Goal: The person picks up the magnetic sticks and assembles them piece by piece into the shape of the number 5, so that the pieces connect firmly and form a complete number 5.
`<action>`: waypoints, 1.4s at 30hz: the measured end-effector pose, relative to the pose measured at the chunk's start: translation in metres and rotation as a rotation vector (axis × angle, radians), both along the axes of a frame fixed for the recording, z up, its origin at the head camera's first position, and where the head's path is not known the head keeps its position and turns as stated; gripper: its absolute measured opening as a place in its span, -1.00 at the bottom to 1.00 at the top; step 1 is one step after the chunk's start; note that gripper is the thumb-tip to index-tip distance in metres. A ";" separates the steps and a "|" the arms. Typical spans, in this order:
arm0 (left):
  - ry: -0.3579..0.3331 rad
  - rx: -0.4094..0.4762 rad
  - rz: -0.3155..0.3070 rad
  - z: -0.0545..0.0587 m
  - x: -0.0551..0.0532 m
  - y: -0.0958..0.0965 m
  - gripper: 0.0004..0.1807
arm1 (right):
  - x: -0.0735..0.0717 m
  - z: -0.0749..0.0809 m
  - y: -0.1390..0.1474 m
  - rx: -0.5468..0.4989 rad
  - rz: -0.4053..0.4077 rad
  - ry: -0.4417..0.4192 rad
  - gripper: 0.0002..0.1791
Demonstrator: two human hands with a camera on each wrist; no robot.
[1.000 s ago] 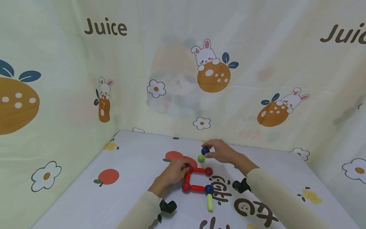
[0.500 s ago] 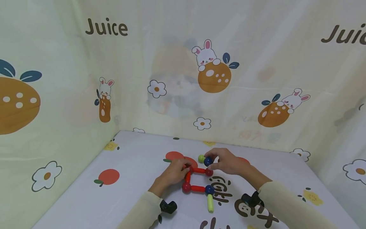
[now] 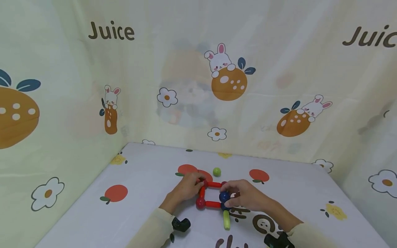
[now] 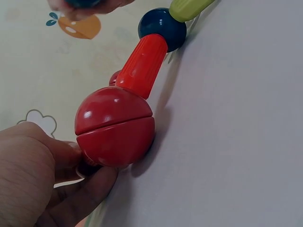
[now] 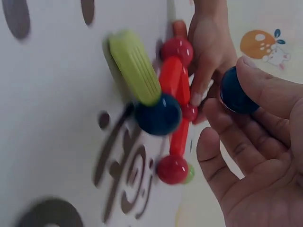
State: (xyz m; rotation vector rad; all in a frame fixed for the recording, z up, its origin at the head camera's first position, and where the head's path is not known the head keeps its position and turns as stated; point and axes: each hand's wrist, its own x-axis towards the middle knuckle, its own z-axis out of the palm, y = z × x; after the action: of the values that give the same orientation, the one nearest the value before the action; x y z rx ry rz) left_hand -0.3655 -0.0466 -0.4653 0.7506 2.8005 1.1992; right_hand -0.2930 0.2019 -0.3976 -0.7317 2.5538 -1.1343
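Ball in dark blue point(image 3: 224, 197) sits in the pinch of the right hand point(image 3: 249, 196), thumb on one side and fingers on the other. In the right wrist view it is held above the table, with a gap between it and a second blue ball point(image 5: 158, 114), which is joined to a frame of rods and balls below.

Three red rods form the far, left and near sides of that frame, which lies on the white printed tablecloth point(image 3: 149, 179). Red balls mark its near-left point(image 3: 200, 203), far-left point(image 3: 205, 183) and far-right point(image 3: 223, 184) corners; from the blue corner a yellow-green rod point(image 3: 226, 220) points towards the person.

The left hand point(image 3: 185, 187) grips the frame by its far-left corner; whether its fingertips close on the ball or the rod end cannot be told. A loose green ball point(image 3: 216, 172) lies beyond the frame, apart from both hands.
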 end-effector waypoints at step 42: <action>0.050 -0.028 0.001 0.000 0.001 -0.001 -0.73 | 0.029 -0.044 0.004 -0.082 0.222 -0.233 -0.67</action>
State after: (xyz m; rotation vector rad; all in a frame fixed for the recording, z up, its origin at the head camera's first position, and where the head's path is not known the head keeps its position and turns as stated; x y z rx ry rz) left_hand -0.3649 -0.0477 -0.4653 0.7884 2.8509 1.1552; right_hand -0.2638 0.2064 -0.4416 -0.8262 2.1860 -1.1798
